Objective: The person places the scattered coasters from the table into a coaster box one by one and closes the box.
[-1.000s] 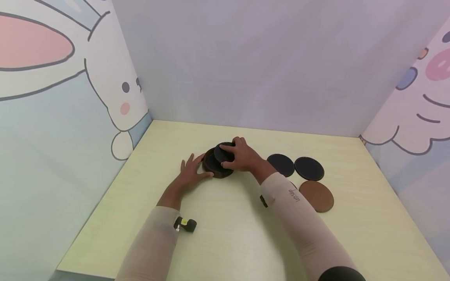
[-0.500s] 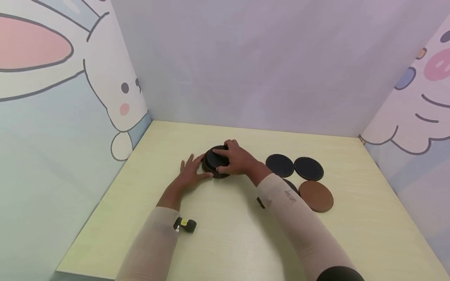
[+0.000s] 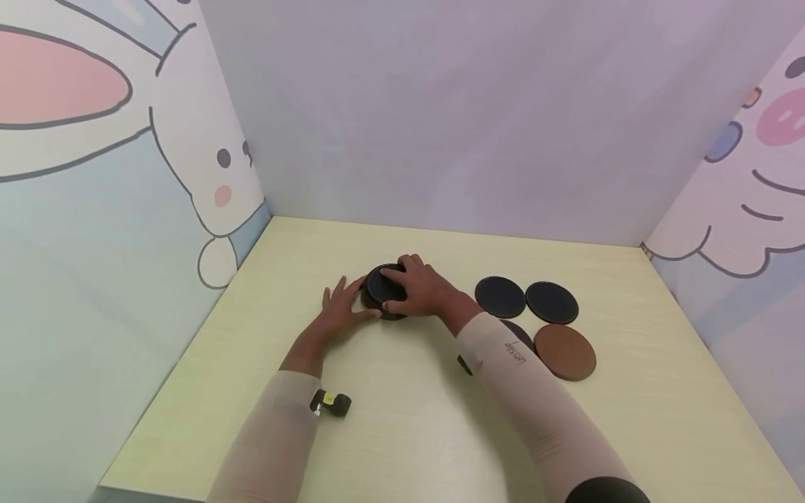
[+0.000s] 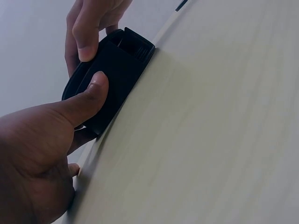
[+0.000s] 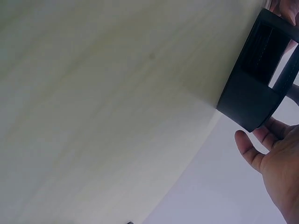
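Observation:
A round black coaster holder (image 4: 116, 67) with open slots in its side stands on the table at centre. My left hand (image 3: 339, 311) grips it from the left, thumb on the near side wall and fingers round the back. A black coaster (image 3: 380, 285) lies across the holder's top, lined up with it. From the right, my right hand (image 3: 423, 288) holds this coaster with spread, bent fingers and thumb, hiding its right part. In the right wrist view the holder (image 5: 247, 97) sits between both hands, its slots showing through.
To the right lie two black coasters (image 3: 499, 297) (image 3: 552, 302), with a brown coaster (image 3: 564, 352) in front of them. Another dark coaster (image 3: 518, 334) is partly under my right sleeve. Plain and cartoon-printed walls enclose the pale table (image 3: 402, 419) at the back and sides.
My right hand has shifted left and slightly nearer, carrying the coaster from an off-centre spot to squarely over the holder. The left hand stays where it was.

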A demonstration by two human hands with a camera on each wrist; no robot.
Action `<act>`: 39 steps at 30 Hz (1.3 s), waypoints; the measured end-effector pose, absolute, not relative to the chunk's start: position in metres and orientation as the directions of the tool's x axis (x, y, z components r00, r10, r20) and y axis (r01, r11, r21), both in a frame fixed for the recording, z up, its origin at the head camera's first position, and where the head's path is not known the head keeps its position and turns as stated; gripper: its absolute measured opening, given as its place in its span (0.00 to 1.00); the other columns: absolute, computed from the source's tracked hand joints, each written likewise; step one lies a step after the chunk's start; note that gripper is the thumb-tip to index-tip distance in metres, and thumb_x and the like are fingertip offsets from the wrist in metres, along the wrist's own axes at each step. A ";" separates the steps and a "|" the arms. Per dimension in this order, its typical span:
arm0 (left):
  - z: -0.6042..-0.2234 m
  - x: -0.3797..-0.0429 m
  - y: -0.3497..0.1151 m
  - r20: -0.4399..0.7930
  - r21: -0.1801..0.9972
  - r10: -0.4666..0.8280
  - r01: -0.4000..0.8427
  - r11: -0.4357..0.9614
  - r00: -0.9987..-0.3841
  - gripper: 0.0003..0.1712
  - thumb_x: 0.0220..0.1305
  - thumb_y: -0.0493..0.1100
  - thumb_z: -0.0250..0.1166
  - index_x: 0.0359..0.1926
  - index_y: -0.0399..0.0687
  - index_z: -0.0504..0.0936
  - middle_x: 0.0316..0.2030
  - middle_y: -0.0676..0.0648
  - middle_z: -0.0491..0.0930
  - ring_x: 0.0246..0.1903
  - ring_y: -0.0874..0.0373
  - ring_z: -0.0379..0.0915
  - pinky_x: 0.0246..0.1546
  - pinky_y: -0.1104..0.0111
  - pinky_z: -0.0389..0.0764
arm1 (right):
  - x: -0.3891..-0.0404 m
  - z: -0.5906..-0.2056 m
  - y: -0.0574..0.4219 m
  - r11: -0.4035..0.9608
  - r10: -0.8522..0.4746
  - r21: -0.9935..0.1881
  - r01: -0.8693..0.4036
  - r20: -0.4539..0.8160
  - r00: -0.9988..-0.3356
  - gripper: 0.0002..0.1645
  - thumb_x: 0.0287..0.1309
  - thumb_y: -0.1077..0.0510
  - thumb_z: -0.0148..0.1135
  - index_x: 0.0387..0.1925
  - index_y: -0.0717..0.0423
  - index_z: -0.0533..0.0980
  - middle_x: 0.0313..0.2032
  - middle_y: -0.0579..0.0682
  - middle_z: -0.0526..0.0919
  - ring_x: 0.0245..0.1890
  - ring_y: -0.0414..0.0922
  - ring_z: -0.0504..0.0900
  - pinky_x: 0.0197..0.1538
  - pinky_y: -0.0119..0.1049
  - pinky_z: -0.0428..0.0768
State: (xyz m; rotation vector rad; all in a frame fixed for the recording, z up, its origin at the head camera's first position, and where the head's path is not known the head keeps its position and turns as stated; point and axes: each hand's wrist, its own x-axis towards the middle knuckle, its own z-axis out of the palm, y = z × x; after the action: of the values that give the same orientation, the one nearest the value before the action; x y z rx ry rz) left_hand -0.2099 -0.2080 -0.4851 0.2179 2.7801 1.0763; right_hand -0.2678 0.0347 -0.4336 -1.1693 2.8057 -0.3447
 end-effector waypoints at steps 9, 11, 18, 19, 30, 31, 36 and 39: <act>-0.486 -0.211 -0.208 -0.098 0.674 0.187 0.073 0.735 -0.977 0.55 0.73 0.65 0.71 0.89 0.56 0.53 0.88 0.40 0.53 0.89 0.36 0.25 0.86 0.35 0.22 | -0.267 -0.433 0.034 0.690 -0.704 -0.236 -0.684 0.000 -0.710 0.47 0.74 0.32 0.63 0.85 0.45 0.64 0.76 0.61 0.66 0.74 0.58 0.67 0.74 0.60 0.77; -0.486 -0.211 -0.208 -0.096 0.674 0.189 0.076 0.735 -0.977 0.55 0.73 0.65 0.71 0.89 0.56 0.53 0.88 0.40 0.53 0.89 0.36 0.25 0.86 0.35 0.22 | -0.268 -0.433 0.034 0.689 -0.705 -0.233 -0.686 0.000 -0.709 0.47 0.74 0.32 0.63 0.85 0.45 0.64 0.76 0.60 0.66 0.74 0.58 0.68 0.74 0.60 0.77; -0.486 -0.211 -0.208 -0.094 0.670 0.189 0.078 0.738 -0.978 0.55 0.73 0.64 0.71 0.89 0.56 0.54 0.88 0.40 0.54 0.89 0.36 0.26 0.86 0.34 0.23 | -0.269 -0.435 0.036 0.674 -0.717 -0.257 -0.692 -0.005 -0.697 0.48 0.74 0.31 0.63 0.85 0.46 0.63 0.77 0.61 0.65 0.75 0.58 0.67 0.74 0.59 0.78; -0.486 -0.211 -0.208 -0.095 0.671 0.186 0.075 0.737 -0.978 0.55 0.73 0.64 0.71 0.89 0.56 0.54 0.88 0.40 0.53 0.90 0.36 0.26 0.86 0.34 0.23 | -0.269 -0.435 0.037 0.672 -0.719 -0.267 -0.691 -0.008 -0.695 0.48 0.75 0.31 0.63 0.85 0.46 0.63 0.78 0.61 0.64 0.76 0.58 0.66 0.75 0.59 0.78; -0.484 -0.209 -0.207 -0.105 0.681 0.178 0.059 0.729 -0.978 0.54 0.73 0.63 0.72 0.89 0.59 0.54 0.88 0.40 0.51 0.90 0.36 0.24 0.86 0.34 0.23 | -0.269 -0.434 0.040 0.649 -0.729 -0.335 -0.683 -0.014 -0.685 0.50 0.74 0.32 0.64 0.85 0.49 0.62 0.80 0.61 0.62 0.79 0.59 0.62 0.76 0.59 0.78; -0.484 -0.209 -0.207 -0.102 0.681 0.179 0.063 0.729 -0.978 0.54 0.73 0.63 0.72 0.89 0.59 0.54 0.88 0.40 0.52 0.90 0.37 0.24 0.86 0.34 0.23 | -0.269 -0.433 0.040 0.647 -0.729 -0.338 -0.684 -0.012 -0.684 0.50 0.74 0.32 0.64 0.85 0.50 0.62 0.80 0.61 0.62 0.79 0.59 0.62 0.76 0.59 0.78; -0.484 -0.209 -0.208 -0.103 0.682 0.182 0.064 0.729 -0.978 0.54 0.72 0.65 0.71 0.89 0.61 0.54 0.88 0.41 0.52 0.90 0.37 0.24 0.86 0.35 0.22 | -0.270 -0.433 0.040 0.645 -0.732 -0.338 -0.685 -0.015 -0.682 0.51 0.74 0.31 0.64 0.85 0.50 0.62 0.80 0.61 0.62 0.79 0.59 0.63 0.77 0.59 0.77; -0.484 -0.209 -0.208 -0.108 0.681 0.180 0.059 0.730 -0.978 0.55 0.72 0.66 0.71 0.89 0.62 0.53 0.88 0.40 0.51 0.90 0.37 0.24 0.86 0.34 0.23 | -0.269 -0.431 0.041 0.649 -0.728 -0.337 -0.682 -0.016 -0.685 0.51 0.74 0.31 0.64 0.86 0.50 0.62 0.80 0.61 0.63 0.79 0.59 0.64 0.77 0.60 0.77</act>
State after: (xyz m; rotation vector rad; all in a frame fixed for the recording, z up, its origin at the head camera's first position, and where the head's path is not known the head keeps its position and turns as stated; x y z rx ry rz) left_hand -0.2091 -0.2080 -0.4845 0.1920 2.7642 1.0803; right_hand -0.2690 0.0410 -0.4312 -1.1686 2.7150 -0.4612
